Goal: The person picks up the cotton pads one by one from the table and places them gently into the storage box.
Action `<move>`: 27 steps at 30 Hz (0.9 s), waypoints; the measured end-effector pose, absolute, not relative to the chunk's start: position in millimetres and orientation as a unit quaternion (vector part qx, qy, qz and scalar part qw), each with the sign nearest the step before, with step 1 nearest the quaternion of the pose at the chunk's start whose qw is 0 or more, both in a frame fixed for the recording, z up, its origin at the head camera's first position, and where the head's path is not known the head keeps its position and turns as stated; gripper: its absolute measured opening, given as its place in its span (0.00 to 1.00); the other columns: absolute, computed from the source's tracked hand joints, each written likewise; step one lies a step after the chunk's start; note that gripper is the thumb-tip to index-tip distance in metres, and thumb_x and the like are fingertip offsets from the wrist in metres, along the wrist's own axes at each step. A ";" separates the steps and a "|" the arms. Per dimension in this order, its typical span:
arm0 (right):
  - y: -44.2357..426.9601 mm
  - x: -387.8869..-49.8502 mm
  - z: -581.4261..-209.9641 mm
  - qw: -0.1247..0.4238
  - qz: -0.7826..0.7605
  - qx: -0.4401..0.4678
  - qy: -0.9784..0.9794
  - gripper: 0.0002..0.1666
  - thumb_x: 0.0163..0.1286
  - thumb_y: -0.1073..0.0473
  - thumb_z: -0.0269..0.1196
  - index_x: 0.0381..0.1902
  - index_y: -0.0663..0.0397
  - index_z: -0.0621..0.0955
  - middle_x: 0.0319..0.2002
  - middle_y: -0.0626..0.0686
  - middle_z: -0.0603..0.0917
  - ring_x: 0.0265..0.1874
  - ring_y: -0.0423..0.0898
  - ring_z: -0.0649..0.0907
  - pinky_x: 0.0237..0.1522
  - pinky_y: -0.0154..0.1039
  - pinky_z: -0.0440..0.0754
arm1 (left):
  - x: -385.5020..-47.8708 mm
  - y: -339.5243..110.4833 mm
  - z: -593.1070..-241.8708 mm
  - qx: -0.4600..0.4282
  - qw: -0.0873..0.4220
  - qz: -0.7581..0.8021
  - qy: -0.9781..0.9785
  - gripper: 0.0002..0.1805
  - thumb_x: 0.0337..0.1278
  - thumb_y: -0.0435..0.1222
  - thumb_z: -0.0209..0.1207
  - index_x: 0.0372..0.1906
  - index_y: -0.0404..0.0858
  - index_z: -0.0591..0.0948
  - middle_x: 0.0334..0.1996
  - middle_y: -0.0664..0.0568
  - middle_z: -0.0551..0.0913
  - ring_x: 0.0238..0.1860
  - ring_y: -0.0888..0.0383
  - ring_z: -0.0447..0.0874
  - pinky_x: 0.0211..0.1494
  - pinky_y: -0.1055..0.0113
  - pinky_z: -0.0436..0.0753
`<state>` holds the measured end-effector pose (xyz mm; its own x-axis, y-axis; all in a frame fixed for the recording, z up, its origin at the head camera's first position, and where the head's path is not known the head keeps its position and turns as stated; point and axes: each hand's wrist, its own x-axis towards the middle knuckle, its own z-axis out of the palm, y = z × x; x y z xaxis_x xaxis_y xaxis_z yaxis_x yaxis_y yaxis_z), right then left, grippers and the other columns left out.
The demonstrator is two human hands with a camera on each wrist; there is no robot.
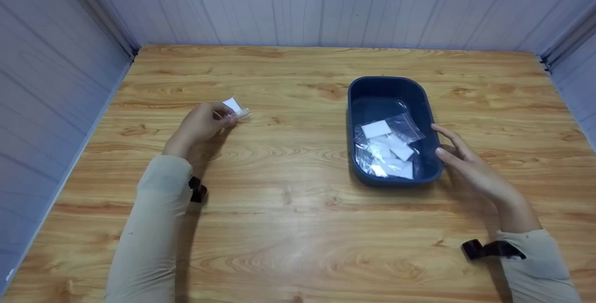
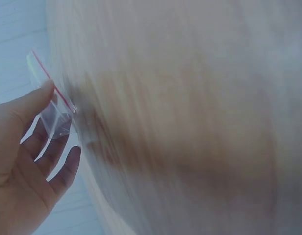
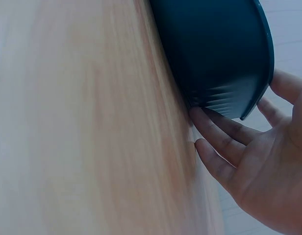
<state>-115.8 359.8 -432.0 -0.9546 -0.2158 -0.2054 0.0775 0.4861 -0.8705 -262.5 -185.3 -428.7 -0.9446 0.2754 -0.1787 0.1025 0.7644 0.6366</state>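
Observation:
My left hand (image 1: pixel 202 124) pinches a small clear zip bag (image 1: pixel 242 113) between thumb and fingers, above the left part of the table. A white piece (image 1: pixel 232 104) shows at the bag in the head view; whether it lies inside is hard to tell. A red line runs along the bag's edge (image 2: pixel 50 78) in the left wrist view. To the right stands a dark blue bin (image 1: pixel 396 183) with rounded corners. My right hand (image 1: pixel 475 170) touches its right outer side with extended fingers (image 3: pixel 219 139). Several clear bags with white pieces (image 1: pixel 389 149) lie inside, overlapping towards the near end.
The bin and both hands are over a wood-grain table (image 1: pixel 288 228). Pale panelled walls (image 1: pixel 298 5) border its back and sides. A dark strap (image 1: pixel 198 189) is on the left wrist, and another dark strap (image 1: pixel 493 249) is on the right.

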 end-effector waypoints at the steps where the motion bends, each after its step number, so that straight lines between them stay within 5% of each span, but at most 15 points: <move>1: 359.9 -115.5 -432.0 0.144 -0.506 -0.042 0.849 0.34 0.81 0.48 0.48 0.79 0.33 0.50 0.75 0.64 0.56 0.70 0.63 0.61 0.66 0.42 0.63 | -261.6 -185.0 -428.2 0.098 0.131 0.331 0.929 0.14 0.69 0.41 0.60 0.52 0.37 0.83 0.46 0.43 0.82 0.47 0.47 0.77 0.47 0.53 0.76; 6: 360.0 -114.8 -432.2 0.142 -0.509 -0.042 0.848 0.34 0.81 0.48 0.47 0.79 0.32 0.51 0.75 0.62 0.54 0.71 0.63 0.59 0.54 0.21 0.65 | -259.6 -182.4 -425.4 0.085 0.126 0.332 0.931 0.17 0.69 0.45 0.59 0.54 0.40 0.83 0.47 0.44 0.81 0.47 0.48 0.77 0.46 0.54 0.76; 12: 359.2 -115.4 -432.1 0.150 -0.512 -0.038 0.845 0.35 0.81 0.47 0.48 0.79 0.31 0.50 0.75 0.63 0.54 0.71 0.62 0.58 0.65 0.40 0.63 | -258.7 -177.7 -424.4 0.086 0.105 0.329 0.935 0.17 0.69 0.46 0.59 0.52 0.39 0.83 0.45 0.44 0.81 0.43 0.49 0.77 0.42 0.56 0.74; 17: 359.2 -115.1 -432.9 0.151 -0.513 -0.038 0.844 0.35 0.81 0.47 0.47 0.79 0.33 0.50 0.74 0.65 0.57 0.71 0.63 0.59 0.62 0.31 0.64 | -257.9 -172.4 -424.2 0.090 0.080 0.332 0.936 0.16 0.69 0.47 0.59 0.49 0.40 0.84 0.44 0.45 0.82 0.41 0.49 0.79 0.41 0.57 0.74; 23: 358.8 -116.0 -432.5 0.155 -0.520 -0.037 0.839 0.35 0.81 0.47 0.47 0.79 0.32 0.50 0.75 0.64 0.55 0.71 0.64 0.59 0.68 0.63 0.54 | -255.4 -163.8 -422.1 0.090 0.056 0.325 0.940 0.15 0.68 0.47 0.60 0.47 0.41 0.84 0.43 0.46 0.84 0.38 0.50 0.79 0.38 0.57 0.72; 27: 359.0 -116.3 -432.3 0.153 -0.518 -0.036 0.841 0.34 0.81 0.48 0.47 0.79 0.33 0.50 0.75 0.63 0.54 0.70 0.63 0.60 0.69 0.60 0.57 | -255.7 -158.4 -420.3 0.077 0.033 0.325 0.942 0.14 0.68 0.47 0.60 0.47 0.42 0.84 0.41 0.47 0.85 0.34 0.51 0.79 0.34 0.58 0.71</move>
